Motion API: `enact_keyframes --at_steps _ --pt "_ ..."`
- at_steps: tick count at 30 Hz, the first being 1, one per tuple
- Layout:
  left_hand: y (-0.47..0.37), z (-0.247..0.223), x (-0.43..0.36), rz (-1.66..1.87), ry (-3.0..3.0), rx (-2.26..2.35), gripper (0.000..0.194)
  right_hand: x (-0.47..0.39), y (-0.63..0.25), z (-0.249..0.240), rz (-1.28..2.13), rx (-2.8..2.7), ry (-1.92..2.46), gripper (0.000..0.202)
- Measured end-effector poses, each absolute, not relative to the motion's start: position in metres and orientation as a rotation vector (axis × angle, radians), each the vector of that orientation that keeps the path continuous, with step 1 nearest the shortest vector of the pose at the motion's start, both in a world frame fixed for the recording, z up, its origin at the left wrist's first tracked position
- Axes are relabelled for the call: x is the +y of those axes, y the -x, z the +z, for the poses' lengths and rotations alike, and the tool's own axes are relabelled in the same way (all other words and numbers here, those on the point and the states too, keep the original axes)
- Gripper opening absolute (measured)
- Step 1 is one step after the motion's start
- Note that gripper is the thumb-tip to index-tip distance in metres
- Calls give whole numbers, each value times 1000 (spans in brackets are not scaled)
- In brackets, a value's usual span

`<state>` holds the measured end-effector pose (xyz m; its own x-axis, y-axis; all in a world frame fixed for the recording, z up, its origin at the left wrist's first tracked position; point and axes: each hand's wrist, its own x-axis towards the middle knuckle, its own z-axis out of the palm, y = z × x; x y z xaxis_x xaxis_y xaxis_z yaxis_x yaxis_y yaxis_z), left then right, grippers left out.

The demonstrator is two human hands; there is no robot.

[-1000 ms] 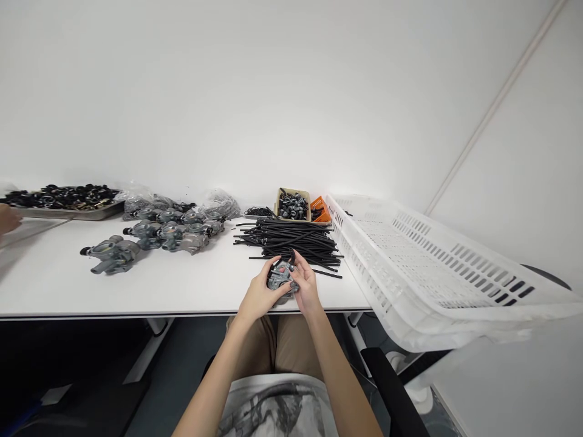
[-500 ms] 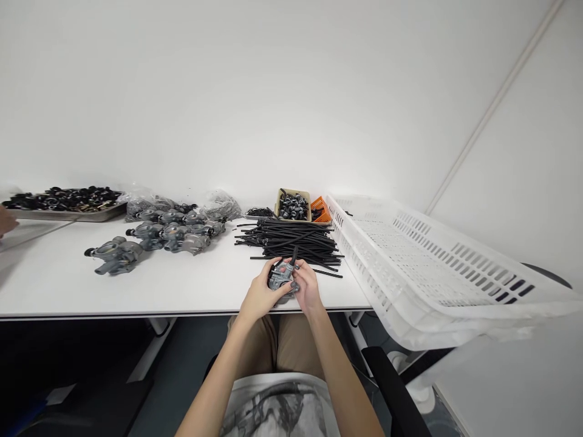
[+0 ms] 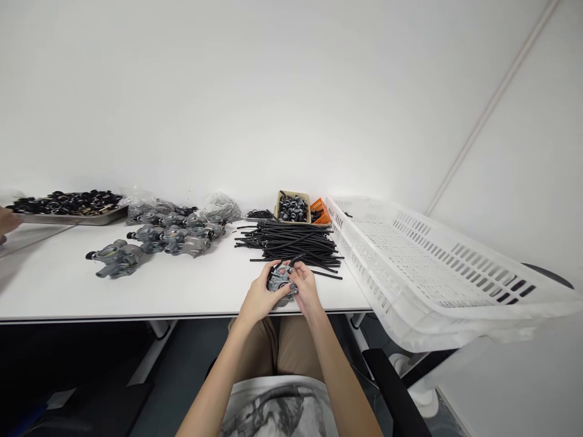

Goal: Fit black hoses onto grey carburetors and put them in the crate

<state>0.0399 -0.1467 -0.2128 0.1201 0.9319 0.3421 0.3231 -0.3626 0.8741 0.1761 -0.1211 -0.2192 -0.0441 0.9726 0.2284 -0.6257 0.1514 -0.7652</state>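
Note:
A grey metal carburetor (image 3: 279, 280) is held between my two hands just above the table's front edge. My left hand (image 3: 260, 296) wraps its left side, the thumb lying across the front. On the other side, my right hand (image 3: 307, 288) grips it with fingers bent over its upper right part. A short black rubber piece (image 3: 296, 259) sticks out at the top, beside my right fingertips. Right behind my hands lies a pile of black rubber hoses (image 3: 291, 240). More grey carburetors (image 3: 175, 237) stand in rows to the left, one (image 3: 116, 258) apart from them.
White perforated crates (image 3: 410, 267) are stacked at the right, overhanging the table edge. Behind the hoses stand a tan bin of small parts (image 3: 294, 207) and an orange basket (image 3: 321, 210). A metal tray of black parts (image 3: 68, 206) and another person's hand (image 3: 8, 223) are at far left.
The black piece atop the carburetor now leans right instead of standing upright. My right fingers have shifted up and over the carburetor. The other person's hand shows slightly more.

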Motion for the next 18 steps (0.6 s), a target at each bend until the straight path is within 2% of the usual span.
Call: enact_keyframes --at_steps 5,10,16,18 --pt "-40 -212 -147 1249 -1768 1224 62 -124 -178 -217 1435 -881 502 30" --pt "-40 -211 -149 1252 -1779 1202 59 -127 -182 -215 1444 -882 474 16" --pt "-40 -212 -149 1245 -1763 1234 61 -127 -181 -215 1430 -883 465 23" --pt "-39 -212 -149 1244 -1768 1233 61 -126 -180 -216 1422 -898 484 34"
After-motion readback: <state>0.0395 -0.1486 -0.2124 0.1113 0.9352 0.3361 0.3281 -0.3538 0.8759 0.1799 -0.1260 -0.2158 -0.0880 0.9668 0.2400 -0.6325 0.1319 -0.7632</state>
